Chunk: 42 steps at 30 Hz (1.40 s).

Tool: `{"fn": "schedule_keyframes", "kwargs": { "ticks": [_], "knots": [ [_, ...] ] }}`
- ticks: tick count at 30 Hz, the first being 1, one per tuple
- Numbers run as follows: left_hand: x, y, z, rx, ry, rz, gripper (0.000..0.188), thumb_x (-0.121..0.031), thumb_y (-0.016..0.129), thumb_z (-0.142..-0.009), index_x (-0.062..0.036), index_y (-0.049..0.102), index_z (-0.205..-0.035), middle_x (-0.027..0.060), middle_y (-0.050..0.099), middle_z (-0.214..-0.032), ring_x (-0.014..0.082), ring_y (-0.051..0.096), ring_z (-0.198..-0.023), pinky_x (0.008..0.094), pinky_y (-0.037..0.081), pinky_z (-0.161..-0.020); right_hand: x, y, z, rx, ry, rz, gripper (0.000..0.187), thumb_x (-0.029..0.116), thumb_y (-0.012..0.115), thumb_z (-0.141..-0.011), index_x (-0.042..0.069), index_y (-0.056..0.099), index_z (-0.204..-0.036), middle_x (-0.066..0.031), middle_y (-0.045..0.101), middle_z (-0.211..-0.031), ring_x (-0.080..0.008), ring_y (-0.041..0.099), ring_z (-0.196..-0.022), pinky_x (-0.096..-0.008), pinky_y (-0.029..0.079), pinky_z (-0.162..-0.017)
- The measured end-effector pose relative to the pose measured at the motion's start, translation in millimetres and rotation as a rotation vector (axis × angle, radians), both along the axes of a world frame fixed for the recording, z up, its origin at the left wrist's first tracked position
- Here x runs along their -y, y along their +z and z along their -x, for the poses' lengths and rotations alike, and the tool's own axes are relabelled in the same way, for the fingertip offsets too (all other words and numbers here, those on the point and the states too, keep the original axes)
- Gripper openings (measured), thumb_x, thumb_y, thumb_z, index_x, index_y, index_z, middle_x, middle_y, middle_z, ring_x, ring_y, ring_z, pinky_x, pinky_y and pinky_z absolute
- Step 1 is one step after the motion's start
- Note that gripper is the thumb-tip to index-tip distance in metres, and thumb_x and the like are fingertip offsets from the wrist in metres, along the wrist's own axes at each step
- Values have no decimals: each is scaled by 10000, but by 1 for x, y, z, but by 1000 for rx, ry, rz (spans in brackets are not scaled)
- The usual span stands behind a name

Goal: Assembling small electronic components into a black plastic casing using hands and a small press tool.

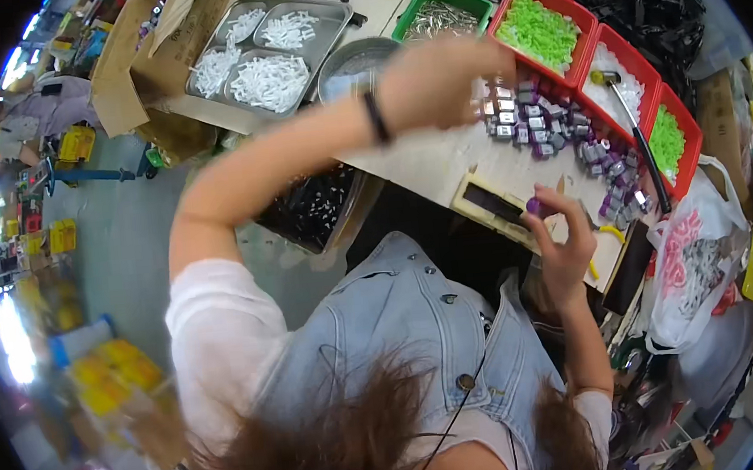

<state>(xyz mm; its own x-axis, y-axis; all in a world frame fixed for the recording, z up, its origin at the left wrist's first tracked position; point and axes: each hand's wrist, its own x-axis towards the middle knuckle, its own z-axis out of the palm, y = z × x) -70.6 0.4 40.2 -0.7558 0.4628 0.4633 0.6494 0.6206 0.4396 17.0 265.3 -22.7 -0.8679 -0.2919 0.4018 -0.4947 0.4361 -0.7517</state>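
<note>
My left hand (444, 81), with a black band at its wrist, is stretched across the bench and blurred by motion. It hovers at the left edge of a pile of small grey-and-purple blocks (539, 127), near a red bin of green plastic pieces (540, 31). Its fingers are too smeared to tell what is in them. Closer to my body, my right hand (565, 241) pinches a small round purple piece (534, 207) between thumb and forefinger. Just left of that piece lies a cream-coloured fixture (492, 207) with a dark slot.
A hammer (636, 127) rests across the red bin of white pieces (602, 94). Further left are a green bin of metal pins (440, 19), a round metal bowl (360, 62) and a divided metal tray (335, 15) of white parts. Yellow-handled pliers (611, 232) lie beside my right hand.
</note>
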Motion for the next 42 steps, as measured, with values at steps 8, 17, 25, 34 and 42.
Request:
{"fn": "schedule_keyframes", "kwargs": {
  "ticks": [8, 17, 25, 34, 42],
  "knots": [
    [2, -62, -122, 8, 354, -240, 349, -54, 750, -735, -50, 650, -1070, 161, 644, -1048, 332, 615, -989, 370, 476, -872, 45, -13, 11, 63, 124, -117, 256, 60, 786, -709, 34, 666, -934, -88, 618, -868, -248, 610, -808, -339, 489, -708],
    [105, -35, -73, -78, 481, 34, 170, -108, 691, -795, -51, 669, -954, 112, 671, -920, 302, 615, -886, 365, 478, -794, 51, -7, 13, -9, 189, -245, 312, 40, 780, -700, 63, 691, -998, -82, 615, -883, -257, 558, -855, -348, 469, -723],
    [91, -56, 78, 120, 284, 149, 149, -213, 686, -746, -100, 731, -832, 92, 709, -818, 288, 674, -801, 405, 533, -720, 53, -5, 16, -27, 178, -320, 257, 30, 764, -704, 66, 714, -954, -75, 619, -846, -256, 574, -789, -336, 476, -686],
    [31, -60, 144, 300, 230, 673, 236, -155, 651, -764, -35, 707, -960, 200, 693, -943, 334, 677, -913, 427, 540, -780, 67, 10, 13, -40, 157, -495, 195, 28, 734, -701, 26, 655, -880, -79, 606, -846, -262, 579, -780, -366, 480, -707],
    [20, -26, 145, 368, -74, 991, 185, -156, 619, -796, -24, 710, -888, 191, 693, -898, 343, 671, -848, 412, 525, -721, 43, -11, 20, -97, 260, -403, 351, 53, 753, -732, 66, 683, -1076, -98, 610, -898, -260, 578, -784, -358, 478, -716]
  ]
}}
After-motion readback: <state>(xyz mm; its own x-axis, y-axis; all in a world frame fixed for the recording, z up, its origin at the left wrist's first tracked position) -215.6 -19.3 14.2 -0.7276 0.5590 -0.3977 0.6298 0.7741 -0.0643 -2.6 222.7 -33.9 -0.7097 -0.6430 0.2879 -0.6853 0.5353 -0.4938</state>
